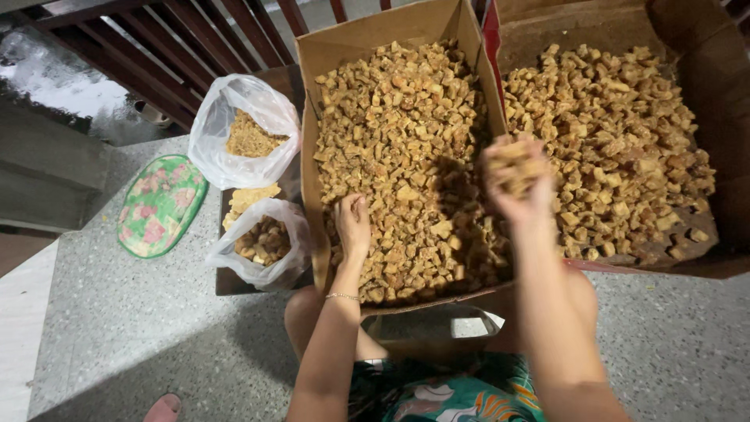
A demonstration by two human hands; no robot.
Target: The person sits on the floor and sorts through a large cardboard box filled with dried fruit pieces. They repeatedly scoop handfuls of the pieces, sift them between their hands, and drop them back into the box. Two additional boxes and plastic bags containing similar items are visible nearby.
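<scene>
Golden fried chunks (406, 133) fill cardboard box (328, 55) before us. Our left hand (352, 223) rests flat, fingers loose, on chunks. Our right hand (516, 176), blurred, seems cupped around handful, raised between this box and second box (687, 47). Two plastic bags (242, 125) sit left.

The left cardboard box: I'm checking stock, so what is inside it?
The left cardboard box holds a heap of golden-brown chunks. The left hand rests in them; the right hand, blurred, lifts a handful. The box bottom is covered.
</scene>
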